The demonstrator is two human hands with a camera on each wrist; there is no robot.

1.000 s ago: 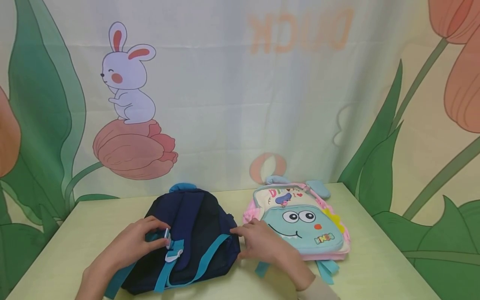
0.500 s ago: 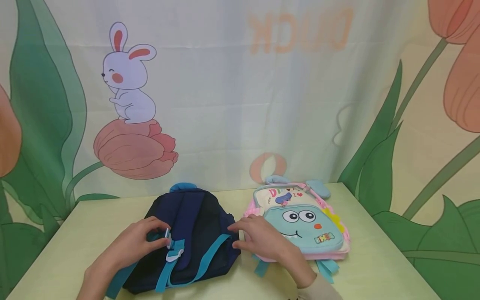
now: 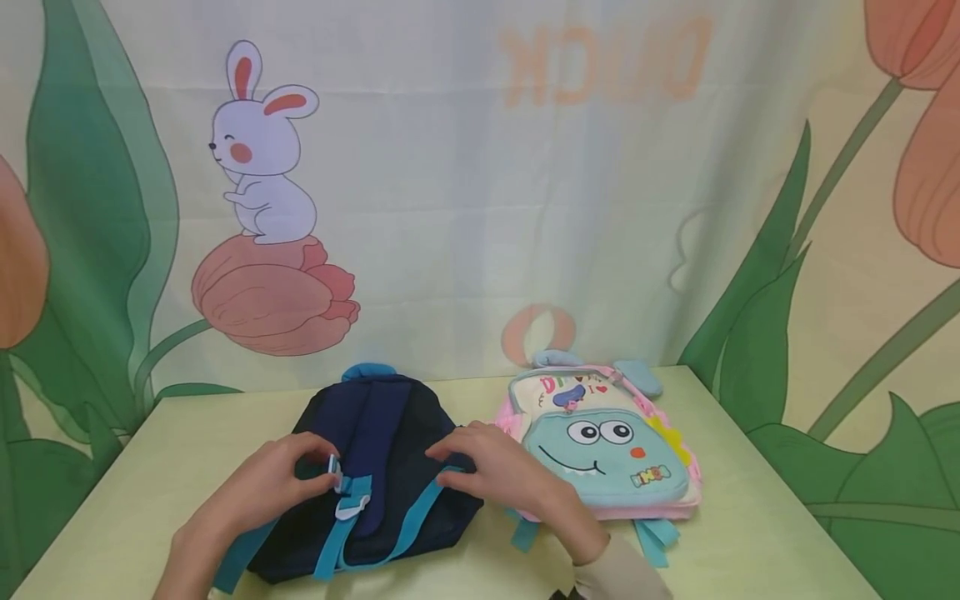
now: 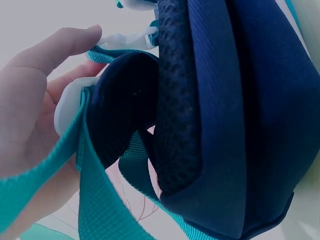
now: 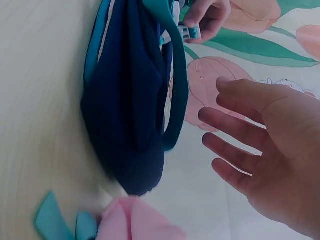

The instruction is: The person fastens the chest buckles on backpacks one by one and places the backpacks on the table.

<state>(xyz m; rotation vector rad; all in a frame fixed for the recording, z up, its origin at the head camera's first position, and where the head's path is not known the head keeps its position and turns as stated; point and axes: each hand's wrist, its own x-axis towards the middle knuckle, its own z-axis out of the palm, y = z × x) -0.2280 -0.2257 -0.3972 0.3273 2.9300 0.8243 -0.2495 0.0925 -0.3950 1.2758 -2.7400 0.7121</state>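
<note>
A navy backpack (image 3: pixel 292 550) lies with its strap side up on the left of the table. My left hand (image 3: pixel 262 492) pinches a white plastic buckle (image 3: pixel 334 472) on a teal strap between thumb and fingers. In the left wrist view the thumb tip meets that white piece (image 4: pixel 122 41). A second white buckle (image 3: pixel 354 507) hangs just below, at the end of the padded shoulder strap. Over the backpack's right side is my right hand (image 3: pixel 510 467), holding nothing. In the right wrist view its fingers (image 5: pixel 230 127) are spread and apart from the teal webbing (image 5: pixel 177 100).
To the right lies a pink and light-blue backpack (image 3: pixel 600 483) with a cartoon face and teal straps (image 3: pixel 652 537) at its bottom. Both bags rest on a pale yellow-green table (image 3: pixel 750 517). Behind it hangs a printed curtain (image 3: pixel 420 208) with a rabbit and tulips.
My right hand has moved left, from the navy backpack's right edge to over its right side and the teal strap. The left hand keeps its pinch on the buckle.
</note>
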